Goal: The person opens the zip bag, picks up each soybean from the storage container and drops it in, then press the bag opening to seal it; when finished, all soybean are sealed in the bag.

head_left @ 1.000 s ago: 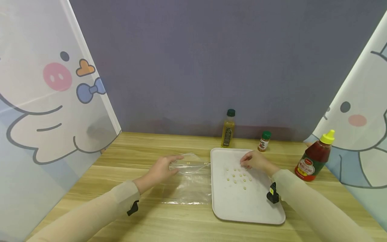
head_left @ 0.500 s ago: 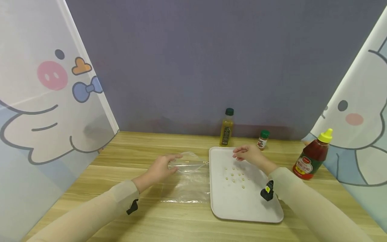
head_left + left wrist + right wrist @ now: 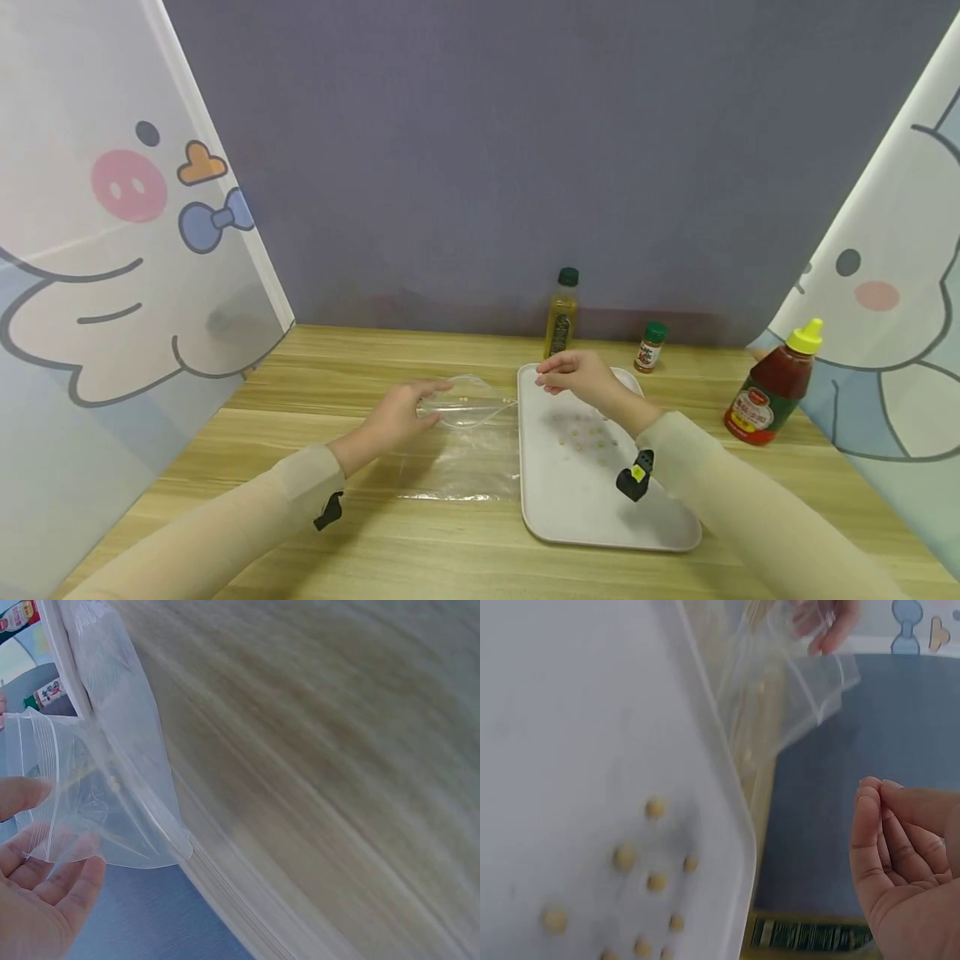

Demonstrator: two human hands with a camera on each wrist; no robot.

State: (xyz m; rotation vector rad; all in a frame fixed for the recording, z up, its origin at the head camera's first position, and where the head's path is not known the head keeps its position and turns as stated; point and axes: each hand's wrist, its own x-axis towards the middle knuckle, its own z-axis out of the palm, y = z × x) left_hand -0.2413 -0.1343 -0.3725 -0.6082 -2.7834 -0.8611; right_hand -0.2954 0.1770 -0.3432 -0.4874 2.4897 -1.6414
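A clear zip bag (image 3: pixel 461 471) lies on the table with its mouth raised. My left hand (image 3: pixel 393 421) grips that mouth, thumb and fingers spread across it in the left wrist view. A few small pale beans (image 3: pixel 463 399) show in the bag. My right hand (image 3: pixel 588 385) is above the back left corner of the white tray (image 3: pixel 585 517), right of the bag. Thumb and fingertips meet in a pinch in the right wrist view; the bean between them is almost wholly hidden. Several round beans (image 3: pixel 624 857) sit scattered on the tray.
Behind the tray stand an oil bottle (image 3: pixel 562 321) and a small green-capped jar (image 3: pixel 650 348). A red sauce bottle with a yellow cap (image 3: pixel 776 387) is at the right. A grey panel (image 3: pixel 480 167) closes off the table's back.
My right hand has lifted from the beans and moved left across the tray towards the bag, its fingertips still together. My left hand keeps its grip on the bag.
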